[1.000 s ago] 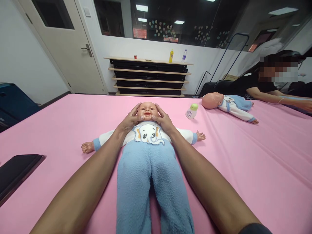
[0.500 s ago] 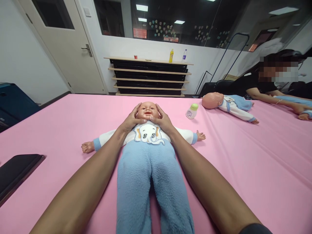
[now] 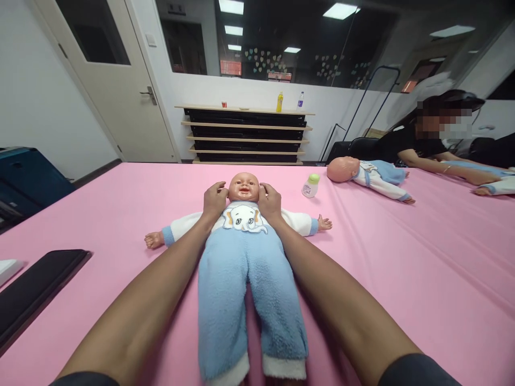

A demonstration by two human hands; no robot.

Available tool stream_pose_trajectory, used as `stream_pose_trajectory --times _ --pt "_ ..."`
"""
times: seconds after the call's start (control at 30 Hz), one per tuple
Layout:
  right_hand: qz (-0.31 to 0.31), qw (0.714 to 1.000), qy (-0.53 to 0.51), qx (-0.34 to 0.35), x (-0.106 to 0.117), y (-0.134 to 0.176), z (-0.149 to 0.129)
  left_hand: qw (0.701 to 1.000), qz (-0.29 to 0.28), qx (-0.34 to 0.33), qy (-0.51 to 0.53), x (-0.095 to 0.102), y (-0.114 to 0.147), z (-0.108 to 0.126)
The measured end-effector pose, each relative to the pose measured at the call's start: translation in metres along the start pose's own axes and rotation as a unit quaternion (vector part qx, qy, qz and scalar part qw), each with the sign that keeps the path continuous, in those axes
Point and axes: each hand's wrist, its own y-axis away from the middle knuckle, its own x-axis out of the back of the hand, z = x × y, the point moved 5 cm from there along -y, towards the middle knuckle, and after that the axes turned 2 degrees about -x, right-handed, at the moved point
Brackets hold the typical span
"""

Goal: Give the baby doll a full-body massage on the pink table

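A baby doll (image 3: 244, 244) lies face up on the pink table cover, its arms spread wide. It wears a white top with an elephant face and fuzzy light-blue trousers. At the side of the doll's head (image 3: 243, 184), on the left, my left hand (image 3: 215, 200) is closed, fingers curled at the ear. My right hand (image 3: 269, 201) mirrors it at the other ear. Both ears are mostly hidden by my fingers, while the doll's face is uncovered.
A lotion bottle with a green cap (image 3: 310, 186) stands right of the doll. Beyond it lies a second doll (image 3: 362, 174), near a person in black (image 3: 406, 142) handling another doll. A black flat case (image 3: 44, 289) and a white object (image 3: 8, 269) lie on the pink cover (image 3: 386, 257) at left.
My hands have moved from the doll's cheeks and chin out to the sides of its head, and my fingers have curled in. The view has tilted up slightly.
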Motion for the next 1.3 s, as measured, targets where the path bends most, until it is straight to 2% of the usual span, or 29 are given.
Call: stream_pose_trajectory --times 0.1,0.3,0.47,0.67,0.77,0.8,0.87,0.97,1.03,1.1,1.2,1.3 --pt "-0.019 0.993 0.110 0.029 0.008 0.008 -0.007 0.998 0.021 -0.041 -0.053 0.010 0.010 0.012" --pt "-0.071 0.984 0.156 0.046 0.034 0.031 -0.009 0.987 -0.025 -0.106 -0.116 0.034 0.044 0.029" --pt "-0.067 0.985 0.154 0.047 0.058 0.050 -0.016 0.986 -0.031 -0.108 -0.123 0.051 0.065 0.042" --pt "-0.049 0.988 0.109 0.097 0.074 0.078 -0.053 0.988 -0.032 -0.113 -0.104 0.057 0.081 0.076" --pt "-0.050 0.983 0.097 0.147 0.083 0.078 -0.065 0.992 -0.043 -0.105 -0.050 0.057 0.089 0.096" --pt "-0.040 0.982 0.102 0.153 0.089 0.072 -0.064 0.995 -0.044 -0.084 -0.007 0.056 0.090 0.103" --pt "-0.003 0.983 0.123 0.138 0.108 0.051 -0.053 0.989 -0.035 0.008 0.145 0.050 0.088 0.113" --pt "0.047 0.983 0.161 0.080 0.145 0.007 -0.021 0.917 -0.029 0.168 0.361 0.015 0.074 0.133" --pt "0.051 0.980 0.183 0.059 0.167 -0.018 0.003 0.876 -0.055 0.234 0.418 -0.025 0.057 0.152" --pt "0.030 0.977 0.207 0.049 0.181 -0.035 0.027 0.844 -0.090 0.290 0.442 -0.073 0.040 0.171" --pt "-0.032 0.968 0.241 0.057 0.185 -0.046 0.057 0.798 -0.122 0.364 0.465 -0.143 0.021 0.188" --pt "-0.093 0.957 0.264 0.075 0.178 -0.054 0.077 0.766 -0.125 0.412 0.477 -0.197 0.011 0.191"
